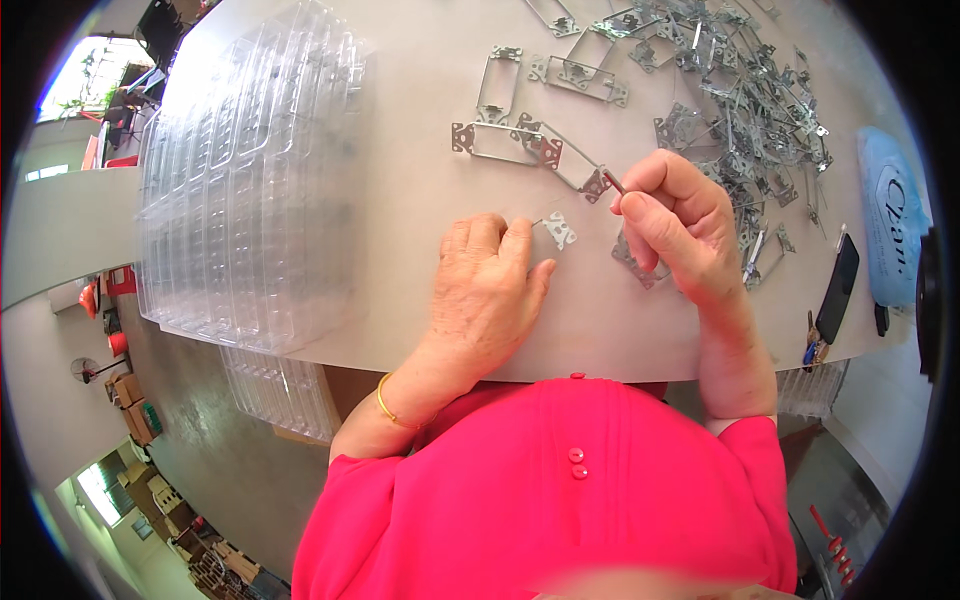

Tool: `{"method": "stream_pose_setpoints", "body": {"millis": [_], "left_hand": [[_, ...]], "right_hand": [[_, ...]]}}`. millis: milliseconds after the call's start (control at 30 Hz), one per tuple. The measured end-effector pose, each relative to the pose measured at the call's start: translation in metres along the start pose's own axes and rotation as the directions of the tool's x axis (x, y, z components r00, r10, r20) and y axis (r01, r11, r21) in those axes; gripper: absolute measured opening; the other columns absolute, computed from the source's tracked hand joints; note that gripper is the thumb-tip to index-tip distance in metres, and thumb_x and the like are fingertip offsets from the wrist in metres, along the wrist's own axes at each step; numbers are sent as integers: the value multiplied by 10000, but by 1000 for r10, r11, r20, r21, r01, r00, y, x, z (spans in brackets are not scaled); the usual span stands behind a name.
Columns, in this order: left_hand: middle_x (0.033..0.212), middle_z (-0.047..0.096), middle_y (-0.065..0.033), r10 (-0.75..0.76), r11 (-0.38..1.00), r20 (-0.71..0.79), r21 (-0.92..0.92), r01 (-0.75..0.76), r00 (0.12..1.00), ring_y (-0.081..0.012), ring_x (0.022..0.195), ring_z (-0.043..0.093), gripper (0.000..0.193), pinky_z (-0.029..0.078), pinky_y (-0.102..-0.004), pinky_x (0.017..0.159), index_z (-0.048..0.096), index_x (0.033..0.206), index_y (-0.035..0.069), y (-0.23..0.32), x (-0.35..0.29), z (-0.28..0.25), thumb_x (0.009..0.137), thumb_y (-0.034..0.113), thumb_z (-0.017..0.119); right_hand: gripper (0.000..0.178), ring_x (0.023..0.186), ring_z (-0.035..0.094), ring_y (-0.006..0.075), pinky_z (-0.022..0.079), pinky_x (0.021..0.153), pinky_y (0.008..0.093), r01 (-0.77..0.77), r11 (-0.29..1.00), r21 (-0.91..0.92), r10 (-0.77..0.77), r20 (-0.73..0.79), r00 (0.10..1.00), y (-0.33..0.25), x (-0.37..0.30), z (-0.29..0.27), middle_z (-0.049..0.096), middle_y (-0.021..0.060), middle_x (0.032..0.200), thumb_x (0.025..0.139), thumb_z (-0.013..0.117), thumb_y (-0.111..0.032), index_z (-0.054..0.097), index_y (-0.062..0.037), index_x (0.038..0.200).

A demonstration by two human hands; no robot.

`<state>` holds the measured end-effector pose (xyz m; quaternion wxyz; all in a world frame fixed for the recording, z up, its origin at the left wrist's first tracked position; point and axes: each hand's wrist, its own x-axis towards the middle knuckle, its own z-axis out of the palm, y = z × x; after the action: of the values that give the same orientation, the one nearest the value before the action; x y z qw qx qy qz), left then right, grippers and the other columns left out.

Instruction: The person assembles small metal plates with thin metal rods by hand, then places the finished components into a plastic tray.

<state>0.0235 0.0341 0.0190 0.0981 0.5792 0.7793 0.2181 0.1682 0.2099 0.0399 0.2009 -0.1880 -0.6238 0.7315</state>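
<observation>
My left hand lies palm down on the table, its fingers bent forward and the thumb apart. A small metal bracket's end plate sticks out beside its index fingertip; the rest is hidden under the hand. My right hand is raised slightly, thumb and index finger pinched on a thin metal rod. Below its fingers another metal bracket is partly covered. Ahead of both hands lie several loose wire-framed metal brackets with perforated end plates.
Stacked clear plastic trays fill the table's left side. A tangled heap of metal brackets spreads at the far right. A dark phone, keys and a blue plastic bag lie along the right edge.
</observation>
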Motion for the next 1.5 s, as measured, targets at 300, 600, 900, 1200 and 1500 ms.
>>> {"method": "stream_pose_setpoints", "body": {"millis": [300, 600, 900, 1200, 1500], "left_hand": [[1053, 620, -182, -27, 999, -115, -46, 22, 993, -339, 951, 591, 347, 486, -413, 858, 620, 1215, -27, -12, -17, -12, 906, 97, 716], [977, 630, -179, -100, 974, -119, -216, 72, 988, -346, 869, 650, 283, 526, -404, 739, 633, 1162, 7, -24, -41, -27, 892, -76, 623], [873, 578, -165, -5, 978, -141, -209, -25, 990, -364, 796, 615, 148, 510, -446, 700, 580, 1018, 7, -28, -48, 1, 885, 30, 642], [889, 604, -133, 140, 865, 146, -499, -49, 979, -340, 811, 634, 84, 523, -426, 712, 566, 939, 12, -19, -67, -66, 920, 48, 640], [890, 674, -103, 41, 928, -380, -328, -176, 924, -267, 813, 686, 171, 555, -350, 699, 659, 1005, -5, -47, -97, -184, 852, -57, 719]], "right_hand": [[73, 537, 451, 21, 333, 482, 203, 25, 999, 22, -24, -23, 999, 6, -1, 0, 541, -38, 651, 1001, 621, -86, 607, -18, 977], [57, 504, 421, 17, 305, 460, 208, 18, 1000, -23, -18, 7, 1000, 3, 6, 9, 504, -45, 598, 985, 603, -48, 590, -28, 934], [72, 491, 470, 39, 343, 466, 202, -39, 999, -34, 40, 30, 999, 20, -6, 12, 522, -18, 601, 989, 574, -28, 562, -26, 917], [115, 484, 498, 72, 409, 484, 218, -31, 999, 12, 29, 142, 989, 25, -4, 5, 547, 14, 606, 1004, 599, -100, 552, -26, 929], [80, 508, 541, 102, 453, 501, 247, -130, 988, -78, 145, 229, 963, 21, -3, 21, 603, 49, 672, 998, 587, -70, 544, -23, 949]]}}
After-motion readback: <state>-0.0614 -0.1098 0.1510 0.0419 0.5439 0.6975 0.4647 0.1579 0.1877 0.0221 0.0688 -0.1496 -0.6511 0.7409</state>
